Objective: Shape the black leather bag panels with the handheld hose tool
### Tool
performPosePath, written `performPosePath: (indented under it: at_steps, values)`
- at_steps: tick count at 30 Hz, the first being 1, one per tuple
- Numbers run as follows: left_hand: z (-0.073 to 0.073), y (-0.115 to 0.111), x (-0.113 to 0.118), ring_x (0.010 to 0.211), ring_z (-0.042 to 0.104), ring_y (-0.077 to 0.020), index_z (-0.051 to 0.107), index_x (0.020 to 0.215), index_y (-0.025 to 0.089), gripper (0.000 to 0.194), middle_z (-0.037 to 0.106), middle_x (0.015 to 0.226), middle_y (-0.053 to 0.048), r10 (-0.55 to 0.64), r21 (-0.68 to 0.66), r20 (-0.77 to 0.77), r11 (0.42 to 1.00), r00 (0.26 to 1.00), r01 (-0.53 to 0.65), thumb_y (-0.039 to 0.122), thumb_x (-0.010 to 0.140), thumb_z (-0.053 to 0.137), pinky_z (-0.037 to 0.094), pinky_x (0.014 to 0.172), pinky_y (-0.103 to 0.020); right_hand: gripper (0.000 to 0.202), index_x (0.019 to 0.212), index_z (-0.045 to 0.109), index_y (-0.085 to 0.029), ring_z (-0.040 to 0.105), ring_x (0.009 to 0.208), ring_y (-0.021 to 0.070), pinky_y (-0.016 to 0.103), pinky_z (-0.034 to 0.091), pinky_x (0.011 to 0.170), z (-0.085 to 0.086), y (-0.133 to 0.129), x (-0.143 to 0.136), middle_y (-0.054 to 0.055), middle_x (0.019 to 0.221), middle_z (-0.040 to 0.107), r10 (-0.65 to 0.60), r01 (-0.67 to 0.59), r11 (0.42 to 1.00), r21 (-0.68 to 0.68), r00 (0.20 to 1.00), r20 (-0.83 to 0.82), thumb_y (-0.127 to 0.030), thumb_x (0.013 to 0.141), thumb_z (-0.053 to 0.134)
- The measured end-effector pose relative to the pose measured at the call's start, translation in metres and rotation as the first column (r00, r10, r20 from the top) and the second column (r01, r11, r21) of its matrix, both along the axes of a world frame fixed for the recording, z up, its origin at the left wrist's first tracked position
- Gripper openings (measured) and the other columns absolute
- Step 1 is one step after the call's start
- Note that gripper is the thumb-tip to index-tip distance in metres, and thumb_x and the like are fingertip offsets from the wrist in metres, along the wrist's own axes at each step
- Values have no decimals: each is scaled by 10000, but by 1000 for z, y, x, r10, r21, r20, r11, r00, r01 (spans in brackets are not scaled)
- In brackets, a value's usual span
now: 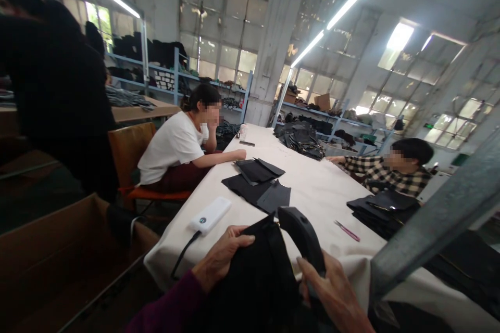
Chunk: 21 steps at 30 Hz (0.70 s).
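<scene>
My left hand (222,255) is closed on the edge of a black fabric piece (253,281), thumb on top. The piece hangs down at the near end of the table, and a small gold-coloured bit shows at its top corner. My right hand (332,286) is wrapped round the grip of a black curved handheld tool (302,234) whose exact kind I cannot make out. Its broad head is beside the fabric's upper right edge; whether they touch is unclear. Beyond the hands lie black flat fabric pieces (258,184).
A cream-covered table (312,192) carries a white power bank (211,215) with a black cable, pink-handled snips (347,230) and a black stack (383,205). Two people sit alongside; another stands left. A metal post (437,213) slants at right, a cardboard box (47,250) stands left.
</scene>
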State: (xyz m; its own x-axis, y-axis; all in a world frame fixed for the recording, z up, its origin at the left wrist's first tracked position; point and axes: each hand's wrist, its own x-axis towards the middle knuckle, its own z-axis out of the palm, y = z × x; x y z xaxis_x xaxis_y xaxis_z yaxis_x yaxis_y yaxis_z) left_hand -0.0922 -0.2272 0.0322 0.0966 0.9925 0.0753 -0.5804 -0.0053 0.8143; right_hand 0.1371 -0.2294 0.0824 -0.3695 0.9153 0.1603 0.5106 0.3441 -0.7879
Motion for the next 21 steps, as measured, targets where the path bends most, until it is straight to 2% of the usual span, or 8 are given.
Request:
performPosePath:
  at_steps: [3,6,8,12,16,19,21]
  values:
    - [4,3,-11,577,588,-122,639,843,85,280,643,697,-59,60,-45,33,997,998,-59,150,582,717,477,584,-220,335,769,505,-167,545,451,144,221,438,438,11,-4,11,-24,507,530,16,-16,1000,0,999,-34,-496,831,480]
    - [7,6,-18,585,602,-128,638,833,89,270,653,698,-57,110,-77,22,991,994,-108,123,578,718,489,579,-212,309,778,509,-170,531,443,131,209,428,436,11,-15,18,-36,497,516,60,-61,998,-34,998,-15,-468,848,466]
    - [9,5,-16,588,604,-127,640,845,88,265,655,704,-57,99,-64,14,993,995,-98,123,592,713,486,575,-207,285,787,514,-169,536,451,131,208,432,444,6,-21,17,-35,508,523,89,-88,994,-57,996,1,-444,851,469]
    - [11,-2,-6,595,601,-130,639,908,67,281,653,726,-83,-11,6,-33,1000,999,12,160,647,687,463,563,-204,259,814,526,-162,579,525,138,227,477,546,-2,-24,6,-8,634,582,107,-106,993,-47,994,19,-421,826,517]
    - [10,-11,-2,545,574,-110,640,835,66,217,632,669,-66,-25,10,-122,1000,992,26,184,656,679,421,514,-181,280,816,508,-166,552,458,137,217,452,480,-1,-17,0,-39,499,540,161,-164,981,-98,986,-38,-441,852,473]
    - [17,-11,-5,496,547,-101,625,741,67,193,608,614,-45,41,-1,-208,999,977,-42,220,644,692,395,473,-176,307,786,485,-173,551,451,142,213,438,452,3,-9,6,-34,488,537,81,-82,996,-39,997,-19,-474,841,458]
    - [32,-6,-8,478,536,-100,617,727,72,209,599,594,-35,124,20,-220,992,968,-122,236,628,702,397,466,-183,335,760,481,-182,563,475,153,218,446,465,7,-6,17,-20,500,546,20,-20,1000,-17,1000,12,-508,828,441]
